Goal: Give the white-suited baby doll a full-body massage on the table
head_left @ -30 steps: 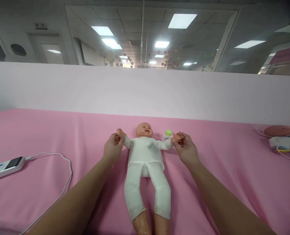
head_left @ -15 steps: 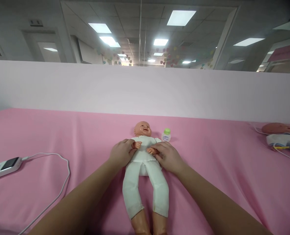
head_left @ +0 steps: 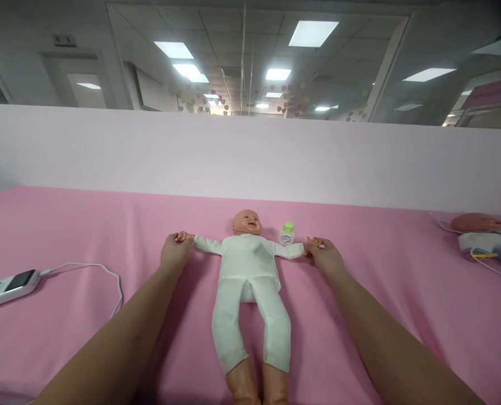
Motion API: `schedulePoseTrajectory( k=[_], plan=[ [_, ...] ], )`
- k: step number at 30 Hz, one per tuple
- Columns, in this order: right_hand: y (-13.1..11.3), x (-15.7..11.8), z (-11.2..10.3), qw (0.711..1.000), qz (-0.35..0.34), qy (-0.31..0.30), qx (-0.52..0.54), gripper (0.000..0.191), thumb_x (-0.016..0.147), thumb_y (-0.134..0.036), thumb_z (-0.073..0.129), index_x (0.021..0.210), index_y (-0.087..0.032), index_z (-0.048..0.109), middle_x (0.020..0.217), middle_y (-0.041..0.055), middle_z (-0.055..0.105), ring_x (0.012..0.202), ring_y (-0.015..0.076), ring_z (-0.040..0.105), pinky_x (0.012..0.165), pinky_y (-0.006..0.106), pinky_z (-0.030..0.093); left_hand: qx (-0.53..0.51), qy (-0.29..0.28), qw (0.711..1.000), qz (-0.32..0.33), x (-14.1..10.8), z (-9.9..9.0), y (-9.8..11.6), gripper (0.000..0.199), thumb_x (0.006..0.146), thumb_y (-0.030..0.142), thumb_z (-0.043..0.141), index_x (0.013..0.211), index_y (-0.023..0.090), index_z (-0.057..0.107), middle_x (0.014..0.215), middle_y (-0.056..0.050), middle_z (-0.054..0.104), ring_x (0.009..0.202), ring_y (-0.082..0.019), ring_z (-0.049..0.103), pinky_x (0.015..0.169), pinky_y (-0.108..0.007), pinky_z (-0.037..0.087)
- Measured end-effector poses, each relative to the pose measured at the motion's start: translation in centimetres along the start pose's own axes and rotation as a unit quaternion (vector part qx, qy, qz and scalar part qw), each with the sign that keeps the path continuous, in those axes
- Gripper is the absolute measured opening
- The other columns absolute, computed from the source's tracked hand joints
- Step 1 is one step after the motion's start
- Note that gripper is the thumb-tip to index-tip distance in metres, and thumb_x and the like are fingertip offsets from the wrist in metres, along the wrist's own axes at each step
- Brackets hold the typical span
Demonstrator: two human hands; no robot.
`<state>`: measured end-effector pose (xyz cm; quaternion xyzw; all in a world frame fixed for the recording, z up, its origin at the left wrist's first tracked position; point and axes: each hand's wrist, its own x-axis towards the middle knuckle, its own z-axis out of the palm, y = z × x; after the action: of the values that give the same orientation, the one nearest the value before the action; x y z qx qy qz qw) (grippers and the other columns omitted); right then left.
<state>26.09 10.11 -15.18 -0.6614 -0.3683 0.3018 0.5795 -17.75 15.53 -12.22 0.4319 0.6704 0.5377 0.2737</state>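
A baby doll (head_left: 247,261) in a white cloth suit lies on its back on the pink sheet (head_left: 85,225), head away from me and bare feet toward me. Both its arms are stretched straight out to the sides. My left hand (head_left: 175,253) is closed around the doll's hand at the left. At the other side, my right hand (head_left: 327,259) grips the doll's other wrist, with the small plastic fingers showing above mine. Just beyond the doll's right-side arm stands a small clear bottle (head_left: 287,233) with a green cap.
At the left lies a white handheld device (head_left: 9,289) with a dark screen and a white cable (head_left: 107,270). A second doll (head_left: 481,222) in white and blue clothing, with a tube, lies at the far right. A low white wall (head_left: 250,157) runs behind, with glass above.
Both my hands have moved apart, drawing the doll's arms from over its chest out to the sides. The doll's body and the bottle have stayed in place.
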Motion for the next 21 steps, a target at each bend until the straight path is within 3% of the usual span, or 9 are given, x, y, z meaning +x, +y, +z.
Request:
schedulePoseTrajectory(
  k=[3,6,9,12,14,17,19,21],
  plan=[
    [0.5,0.5,-0.5,1.0,0.021,-0.011,-0.01,0.047,0.07,-0.042,0.082,0.108,-0.023,0.061,0.087,0.007,0.076,0.071,0.0237,0.074,0.06,0.035,0.065,0.086,0.005,0.996,0.018,0.8,-0.4,-0.8,0.07,0.077,0.038,0.073,0.142,0.022,0.052,0.136,-0.017,0.064,0.112,-0.035,0.067,0.092,-0.044,0.054],
    [0.6,0.6,-0.5,0.999,0.019,-0.029,-0.019,0.041,0.07,-0.04,0.082,0.101,-0.023,0.06,0.081,0.0058,0.074,0.068,0.0228,0.072,0.058,0.034,0.063,0.153,-0.03,0.987,0.04,0.8,-0.7,-0.9,0.061,0.079,0.037,0.07,0.137,0.021,0.061,0.144,-0.021,0.058,0.121,-0.042,0.063,0.1,-0.053,0.05],
    [0.5,0.4,-0.5,0.999,0.004,-0.047,-0.025,0.033,0.072,-0.039,0.079,0.095,-0.025,0.061,0.073,0.0039,0.071,0.062,0.0219,0.069,0.054,0.033,0.06,0.209,-0.034,0.976,0.056,0.1,-0.8,0.0,0.052,0.08,0.034,0.068,0.131,0.02,0.067,0.15,-0.023,0.052,0.138,-0.048,0.048,0.109,-0.059,0.042],
    [0.3,0.3,-0.6,0.998,-0.008,-0.06,-0.028,0.032,0.072,-0.04,0.078,0.094,-0.026,0.06,0.072,0.0036,0.07,0.06,0.0213,0.067,0.054,0.034,0.06,0.282,-0.032,0.955,0.088,-1.7,-1.4,2.1,0.059,0.086,0.037,0.063,0.142,0.02,0.06,0.161,-0.022,0.038,0.148,-0.05,0.033,0.113,-0.063,0.037],
    [0.2,0.3,-0.7,0.997,-0.013,-0.069,-0.028,0.032,0.071,-0.04,0.078,0.093,-0.025,0.06,0.071,0.0031,0.069,0.059,0.0205,0.065,0.054,0.034,0.059,0.302,-0.046,0.944,0.127,-4.2,-2.3,3.6,0.059,0.09,0.041,0.059,0.145,0.02,0.058,0.164,-0.02,0.034,0.149,-0.047,0.033,0.114,-0.062,0.037],
    [0.3,0.4,-0.7,0.997,-0.017,-0.078,-0.025,0.031,0.072,-0.041,0.078,0.091,-0.025,0.059,0.069,0.0022,0.068,0.058,0.0192,0.063,0.053,0.033,0.058,0.275,-0.071,0.925,0.253,-10.4,-4.2,4.6,0.052,0.093,0.043,0.057,0.141,0.024,0.061,0.164,-0.012,0.038,0.147,-0.039,0.041,0.118,-0.052,0.04],
    [0.4,0.5,-0.6,0.996,-0.016,-0.079,-0.021,0.032,0.071,-0.041,0.078,0.091,-0.025,0.059,0.071,0.0023,0.068,0.058,0.0187,0.063,0.053,0.032,0.058,0.245,-0.093,0.903,0.339,-15.4,-5.8,3.7,0.046,0.092,0.045,0.06,0.135,0.031,0.066,0.16,-0.008,0.045,0.146,-0.035,0.044,0.117,-0.05,0.043],
    [0.5,0.5,-0.6,0.996,-0.02,-0.079,-0.021,0.032,0.071,-0.041,0.079,0.091,-0.025,0.059,0.072,0.0026,0.069,0.059,0.0186,0.063,0.053,0.032,0.058,0.222,-0.138,0.88,0.398,-19.9,-7.4,1.5,0.043,0.093,0.041,0.061,0.136,0.038,0.065,0.16,-0.005,0.045,0.139,-0.033,0.054,0.11,-0.048,0.052]
  ],
)
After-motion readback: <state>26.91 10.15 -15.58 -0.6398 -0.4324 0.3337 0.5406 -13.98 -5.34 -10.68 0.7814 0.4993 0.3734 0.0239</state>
